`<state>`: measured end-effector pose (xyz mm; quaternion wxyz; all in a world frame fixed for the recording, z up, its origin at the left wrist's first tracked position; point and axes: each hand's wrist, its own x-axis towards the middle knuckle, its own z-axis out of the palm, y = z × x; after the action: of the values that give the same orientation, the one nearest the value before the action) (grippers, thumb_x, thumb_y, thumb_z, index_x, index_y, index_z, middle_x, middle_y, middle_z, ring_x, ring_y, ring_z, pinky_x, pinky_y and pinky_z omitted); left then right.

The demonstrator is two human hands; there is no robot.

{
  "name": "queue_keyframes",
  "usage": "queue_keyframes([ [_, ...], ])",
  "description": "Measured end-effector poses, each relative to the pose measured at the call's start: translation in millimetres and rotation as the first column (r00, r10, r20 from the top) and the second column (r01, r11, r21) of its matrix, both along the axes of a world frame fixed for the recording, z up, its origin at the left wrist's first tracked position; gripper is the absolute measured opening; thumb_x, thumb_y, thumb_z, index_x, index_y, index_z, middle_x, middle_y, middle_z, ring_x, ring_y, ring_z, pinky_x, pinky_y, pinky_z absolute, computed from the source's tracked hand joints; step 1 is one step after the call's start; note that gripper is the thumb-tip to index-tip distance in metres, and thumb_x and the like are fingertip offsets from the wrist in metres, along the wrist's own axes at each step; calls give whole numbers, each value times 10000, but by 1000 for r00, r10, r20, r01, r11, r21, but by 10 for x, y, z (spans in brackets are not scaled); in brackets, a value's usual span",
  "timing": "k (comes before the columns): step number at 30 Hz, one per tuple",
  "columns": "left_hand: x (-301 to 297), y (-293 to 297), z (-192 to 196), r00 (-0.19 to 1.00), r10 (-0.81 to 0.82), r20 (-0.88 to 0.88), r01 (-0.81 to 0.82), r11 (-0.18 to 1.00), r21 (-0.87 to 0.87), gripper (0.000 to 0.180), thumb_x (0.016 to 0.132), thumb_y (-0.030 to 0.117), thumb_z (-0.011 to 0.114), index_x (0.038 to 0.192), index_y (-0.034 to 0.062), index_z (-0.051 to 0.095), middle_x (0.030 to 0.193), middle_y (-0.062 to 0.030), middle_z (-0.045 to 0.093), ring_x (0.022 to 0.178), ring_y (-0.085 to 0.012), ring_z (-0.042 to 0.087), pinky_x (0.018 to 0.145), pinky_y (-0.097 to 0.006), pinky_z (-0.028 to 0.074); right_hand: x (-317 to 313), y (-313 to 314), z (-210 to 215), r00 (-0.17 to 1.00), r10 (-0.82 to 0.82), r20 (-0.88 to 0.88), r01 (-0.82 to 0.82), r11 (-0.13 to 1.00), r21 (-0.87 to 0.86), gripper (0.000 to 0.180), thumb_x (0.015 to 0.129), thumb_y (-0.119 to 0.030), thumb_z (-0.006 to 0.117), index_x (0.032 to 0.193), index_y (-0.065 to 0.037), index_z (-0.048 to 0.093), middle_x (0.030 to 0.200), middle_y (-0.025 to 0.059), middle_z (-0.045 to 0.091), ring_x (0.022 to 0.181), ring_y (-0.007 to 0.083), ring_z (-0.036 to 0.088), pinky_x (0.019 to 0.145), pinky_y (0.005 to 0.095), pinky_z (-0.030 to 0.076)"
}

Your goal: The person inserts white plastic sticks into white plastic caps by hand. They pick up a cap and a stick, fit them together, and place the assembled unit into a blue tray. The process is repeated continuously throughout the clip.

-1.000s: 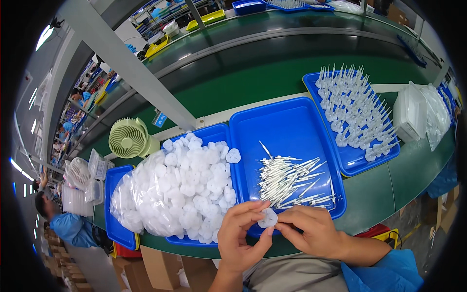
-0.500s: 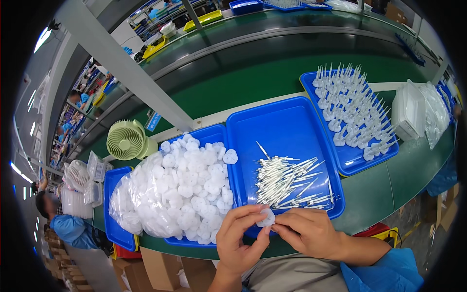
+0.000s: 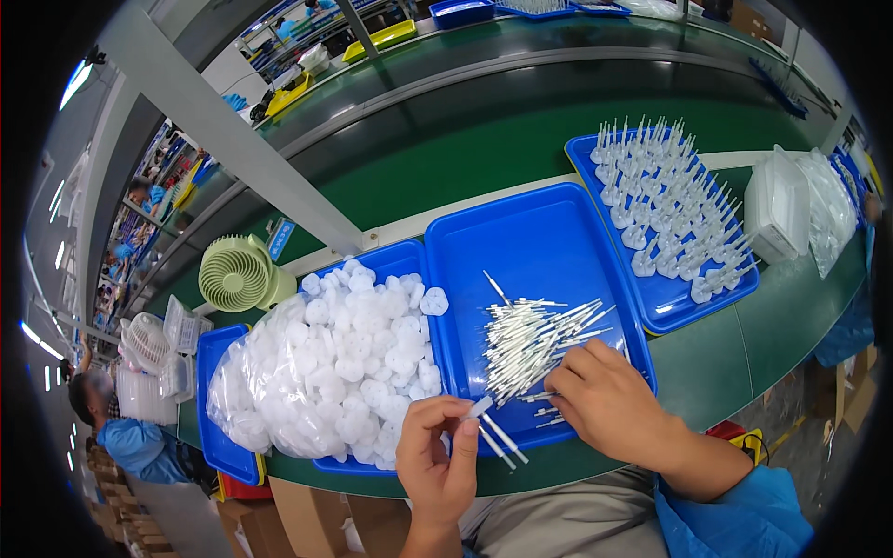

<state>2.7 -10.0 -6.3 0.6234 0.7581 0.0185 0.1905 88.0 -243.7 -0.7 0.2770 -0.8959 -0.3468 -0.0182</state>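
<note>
My left hand (image 3: pixel 439 470) pinches a small translucent white plastic disc (image 3: pixel 479 407) between thumb and forefinger, above the front edge of the middle blue tray (image 3: pixel 530 237). Two thin white sticks (image 3: pixel 502 437) stick out from the disc toward the lower right. My right hand (image 3: pixel 609 405) is over the front right of that tray, fingers bent down at a heap of similar white sticks (image 3: pixel 526 339). Its fingertips are partly hidden, so anything between them does not show. Left of it, many loose white discs (image 3: pixel 372 344) spill from a clear bag.
At the right, a blue tray (image 3: pixel 665 312) holds rows of discs with upright sticks. Beyond it are a white plastic box (image 3: pixel 777 209) and a clear bag (image 3: pixel 826 214). A green fan (image 3: pixel 237 274) and a slanting grey post (image 3: pixel 251 139) stand left. Another person (image 3: pixel 139 446) is at far left.
My right hand has left the disc and moved up and right to the stick heap. My left hand keeps the disc, now tilted with two sticks showing.
</note>
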Motion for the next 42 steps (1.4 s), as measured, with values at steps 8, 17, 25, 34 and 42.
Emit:
queue_keyframes([
  [8,29,-47,55,990,51,-135,-74,982,-172,255,1122,35,688,1347,-63,617,1130,-143,763,941,-196,790,819,-317,659,-8,43,78,978,77,-195,-4,937,349,173,955,-28,785,1102,-26,692,1026,143,687,980,358,683,874,462,557],
  [17,37,-101,38,983,-74,-169,20,952,-306,340,1132,-14,643,1456,-100,587,1184,-182,776,1004,-249,820,897,-362,687,-122,144,71,953,120,-278,29,877,479,277,955,-10,789,1223,-18,721,971,132,719,817,317,747,673,423,581],
  [25,26,-116,66,981,-94,-171,38,952,-305,290,1129,-28,643,1407,-106,616,1222,-201,781,1056,-242,810,963,-356,656,-163,135,86,920,129,-369,66,878,474,259,950,-15,764,1209,-17,773,934,125,721,696,257,721,613,383,570],
  [34,13,-61,-26,991,-118,-68,106,981,-164,260,1073,-135,646,1329,-89,650,1292,-169,707,1180,-230,759,1022,-344,603,-167,119,104,846,162,-508,154,838,523,223,974,-21,756,1192,20,780,899,121,736,659,177,679,580,326,523],
  [42,-5,-15,-35,986,-152,-68,135,967,-215,274,1047,-131,685,1317,-82,677,1343,-179,661,1196,-225,734,1021,-337,612,-185,162,103,857,187,-481,124,830,544,192,1016,-43,764,1197,17,777,885,125,724,659,200,657,600,359,508],
])
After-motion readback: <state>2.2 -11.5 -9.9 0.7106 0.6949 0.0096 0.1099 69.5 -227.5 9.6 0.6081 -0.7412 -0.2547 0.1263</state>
